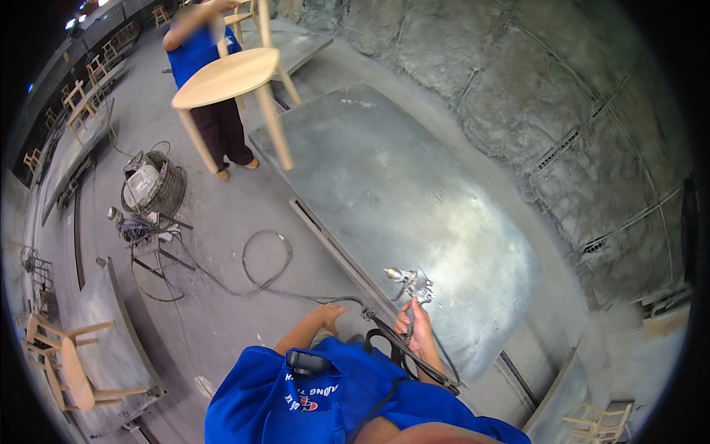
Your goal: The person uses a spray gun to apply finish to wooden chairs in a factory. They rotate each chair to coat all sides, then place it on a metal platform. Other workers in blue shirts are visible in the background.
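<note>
My right hand (418, 331) is wrapped round the handle of a metal spray gun (416, 284), held over the near end of a grey, worn tabletop (384, 177). From the gun a dark hose (399, 337) runs back past my right forearm. My left hand (330, 318) hangs low in front of my body with nothing in it, its fingers loosely bent and apart. Beyond the table's far left corner, a co-worker in a blue shirt (186, 58) holds up a pale wooden chair (228, 77), its legs off the floor.
Looped hose (268, 259) lies on the floor to the left. It leads toward a metal stand (151, 235) beside a round basket-like container (164, 181). More wooden chairs (78, 362) rest on a bench at lower left. A rough, coated wall (547, 111) stands to the right.
</note>
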`<control>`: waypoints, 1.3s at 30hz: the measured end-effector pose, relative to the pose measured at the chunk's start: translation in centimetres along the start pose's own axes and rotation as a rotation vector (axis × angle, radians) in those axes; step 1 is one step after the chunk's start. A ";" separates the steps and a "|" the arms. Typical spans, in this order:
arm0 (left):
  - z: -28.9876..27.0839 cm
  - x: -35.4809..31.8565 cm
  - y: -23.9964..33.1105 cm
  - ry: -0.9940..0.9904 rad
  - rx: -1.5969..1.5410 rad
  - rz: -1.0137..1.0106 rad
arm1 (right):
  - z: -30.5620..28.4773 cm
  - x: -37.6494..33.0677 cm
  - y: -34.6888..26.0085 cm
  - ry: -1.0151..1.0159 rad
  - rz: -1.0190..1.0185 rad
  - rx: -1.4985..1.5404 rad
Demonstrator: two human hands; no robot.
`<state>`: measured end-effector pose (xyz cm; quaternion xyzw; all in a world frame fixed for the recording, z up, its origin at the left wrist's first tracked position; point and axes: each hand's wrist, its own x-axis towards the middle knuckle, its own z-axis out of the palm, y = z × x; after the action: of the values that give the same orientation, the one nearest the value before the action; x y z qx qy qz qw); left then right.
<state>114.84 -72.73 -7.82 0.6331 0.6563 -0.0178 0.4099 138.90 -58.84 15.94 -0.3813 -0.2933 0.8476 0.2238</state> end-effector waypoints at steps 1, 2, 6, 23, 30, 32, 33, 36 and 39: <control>0.7 -0.1 0.9 0.018 0.042 0.003 | 1.4 -0.5 -0.6 -0.096 0.018 0.014; 1.6 -0.1 1.4 0.054 0.088 0.021 | 2.7 -0.8 -0.9 -0.166 0.042 0.028; 6.4 0.0 0.8 0.431 -0.338 -0.097 | 5.8 -3.4 -1.8 -0.445 0.202 -0.125; 7.0 -6.3 7.0 0.543 -0.772 -0.204 | 6.6 -8.8 -2.2 -0.981 0.540 -0.218; 2.7 3.0 5.7 1.715 -1.391 -0.324 | 6.0 -7.6 -2.0 -0.936 0.403 -0.084; 0.8 0.9 2.6 1.978 -1.089 -0.365 | 5.4 -8.1 -1.8 -0.927 0.379 -0.062; -0.1 -0.9 1.1 2.057 -0.915 -0.388 | 5.1 -8.2 -1.8 -0.852 0.251 -0.250; 2.0 -12.1 -1.6 1.775 -0.537 -0.281 | 3.7 -7.3 -2.6 -0.553 -0.206 -0.742; 9.2 -26.3 1.2 1.316 -0.369 -0.667 | 3.4 -2.8 -3.3 -0.377 -0.279 -0.678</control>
<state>116.97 -98.89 1.42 0.2024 0.9144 0.3504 0.0058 138.47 -59.27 21.46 -0.2279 -0.6409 0.7194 0.1405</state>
